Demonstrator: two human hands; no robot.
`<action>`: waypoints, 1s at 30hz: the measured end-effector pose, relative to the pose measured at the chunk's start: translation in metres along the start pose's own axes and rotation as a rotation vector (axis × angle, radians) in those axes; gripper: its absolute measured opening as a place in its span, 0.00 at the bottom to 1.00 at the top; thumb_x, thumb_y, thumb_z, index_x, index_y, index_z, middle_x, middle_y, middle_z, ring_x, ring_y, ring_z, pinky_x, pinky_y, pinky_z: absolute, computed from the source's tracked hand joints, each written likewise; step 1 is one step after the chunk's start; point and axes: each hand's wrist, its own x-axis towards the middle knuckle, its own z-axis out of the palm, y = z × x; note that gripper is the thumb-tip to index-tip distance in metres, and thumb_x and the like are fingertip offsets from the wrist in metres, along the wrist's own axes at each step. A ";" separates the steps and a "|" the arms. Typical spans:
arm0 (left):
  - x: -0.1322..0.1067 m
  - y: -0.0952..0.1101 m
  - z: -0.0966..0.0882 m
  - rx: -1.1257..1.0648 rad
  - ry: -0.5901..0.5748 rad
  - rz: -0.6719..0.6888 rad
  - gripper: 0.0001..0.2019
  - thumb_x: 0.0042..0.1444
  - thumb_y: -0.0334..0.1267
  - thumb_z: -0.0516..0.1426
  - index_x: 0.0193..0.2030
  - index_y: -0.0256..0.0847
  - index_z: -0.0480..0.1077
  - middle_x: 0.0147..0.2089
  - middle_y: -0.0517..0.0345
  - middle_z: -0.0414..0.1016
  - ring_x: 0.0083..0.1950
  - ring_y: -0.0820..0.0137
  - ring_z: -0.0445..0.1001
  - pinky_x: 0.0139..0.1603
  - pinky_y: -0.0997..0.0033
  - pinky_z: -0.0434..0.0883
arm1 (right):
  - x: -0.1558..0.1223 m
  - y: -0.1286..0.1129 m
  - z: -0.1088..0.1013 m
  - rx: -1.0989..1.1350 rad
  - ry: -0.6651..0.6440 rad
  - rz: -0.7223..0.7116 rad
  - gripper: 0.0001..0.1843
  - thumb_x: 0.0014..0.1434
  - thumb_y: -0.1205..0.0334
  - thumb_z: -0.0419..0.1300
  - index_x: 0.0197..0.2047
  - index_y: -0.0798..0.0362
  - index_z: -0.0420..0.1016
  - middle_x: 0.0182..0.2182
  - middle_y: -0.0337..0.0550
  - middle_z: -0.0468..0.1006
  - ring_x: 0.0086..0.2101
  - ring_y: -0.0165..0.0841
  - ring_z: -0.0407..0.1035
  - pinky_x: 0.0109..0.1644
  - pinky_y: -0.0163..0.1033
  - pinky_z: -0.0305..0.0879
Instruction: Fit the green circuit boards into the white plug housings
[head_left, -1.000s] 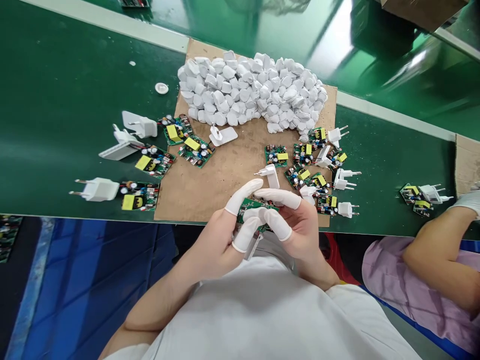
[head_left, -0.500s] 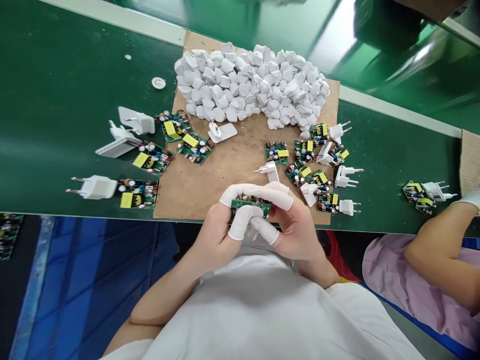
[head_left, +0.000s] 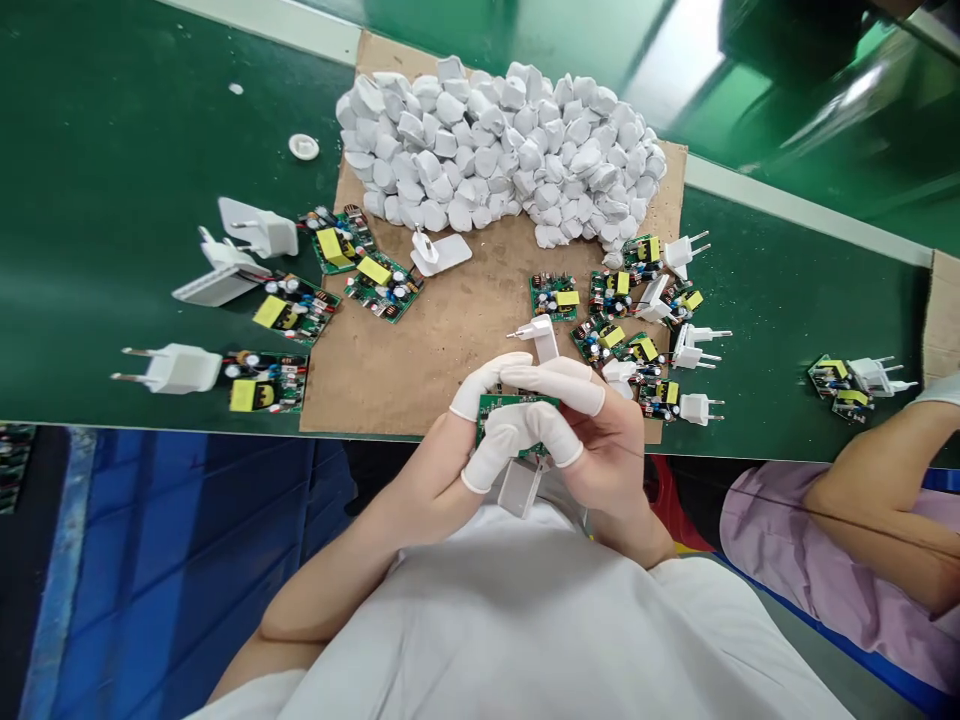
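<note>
Between them, my left hand [head_left: 442, 470] and my right hand [head_left: 604, 440] grip a green circuit board [head_left: 491, 408] above the table's front edge. White finger cots cover the thumbs and the gripping fingers. Both thumbs press on the board's near face, while the fingers curl over its far side and hide most of it. A white plug housing [head_left: 520, 487] hangs under the board, close to my shirt. Just beyond my fingers a white plug [head_left: 536, 332] lies on the cardboard sheet [head_left: 375, 390].
A large heap of white lumps [head_left: 487, 150] covers the cardboard's far part. Circuit boards with plugs lie to the left [head_left: 270, 382] and right [head_left: 607, 335]. A white round cap [head_left: 304, 147] sits on the green table [head_left: 112, 200]. At right is another person's arm [head_left: 885, 490].
Both hands have shifted slightly to the right with the board. My thumbs now lie closer together across it, and the plug housing below it shows more. The whole view has moved a little.
</note>
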 end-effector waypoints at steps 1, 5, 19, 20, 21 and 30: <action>-0.001 -0.003 -0.001 0.046 -0.010 0.033 0.25 0.78 0.48 0.57 0.77 0.48 0.65 0.76 0.46 0.74 0.76 0.52 0.73 0.77 0.51 0.71 | 0.001 -0.001 -0.001 -0.001 -0.004 0.007 0.15 0.77 0.49 0.63 0.58 0.42 0.88 0.46 0.45 0.85 0.45 0.40 0.79 0.49 0.46 0.81; -0.003 -0.014 -0.004 0.108 -0.038 0.163 0.29 0.78 0.40 0.56 0.82 0.52 0.58 0.79 0.47 0.70 0.79 0.55 0.70 0.80 0.49 0.69 | 0.003 -0.003 -0.002 0.016 -0.020 0.002 0.16 0.77 0.47 0.63 0.59 0.42 0.88 0.46 0.46 0.85 0.44 0.39 0.78 0.45 0.45 0.81; -0.006 0.002 -0.010 0.003 -0.178 0.041 0.32 0.80 0.37 0.53 0.86 0.49 0.52 0.86 0.47 0.61 0.85 0.55 0.60 0.85 0.51 0.61 | 0.008 -0.006 0.006 0.203 0.065 0.113 0.10 0.73 0.51 0.69 0.49 0.44 0.91 0.43 0.43 0.88 0.42 0.37 0.82 0.45 0.41 0.82; -0.007 0.002 -0.009 -0.036 -0.162 0.002 0.31 0.79 0.38 0.54 0.86 0.50 0.53 0.86 0.47 0.61 0.85 0.55 0.61 0.84 0.52 0.63 | 0.007 -0.006 0.005 0.206 0.059 0.116 0.10 0.73 0.51 0.69 0.49 0.44 0.91 0.43 0.44 0.88 0.42 0.37 0.83 0.46 0.42 0.82; -0.008 0.001 -0.007 -0.092 -0.137 -0.040 0.31 0.79 0.40 0.54 0.85 0.50 0.54 0.85 0.48 0.62 0.85 0.55 0.62 0.83 0.53 0.65 | 0.007 -0.007 0.005 0.201 0.049 0.122 0.11 0.73 0.49 0.69 0.50 0.44 0.90 0.44 0.44 0.88 0.43 0.38 0.83 0.46 0.42 0.83; -0.008 -0.006 0.011 -0.252 0.198 -0.264 0.31 0.75 0.59 0.57 0.76 0.44 0.71 0.73 0.43 0.78 0.75 0.51 0.75 0.77 0.49 0.73 | -0.002 -0.009 0.005 -0.011 -0.112 0.229 0.19 0.71 0.52 0.68 0.62 0.49 0.82 0.52 0.48 0.87 0.41 0.38 0.82 0.43 0.42 0.83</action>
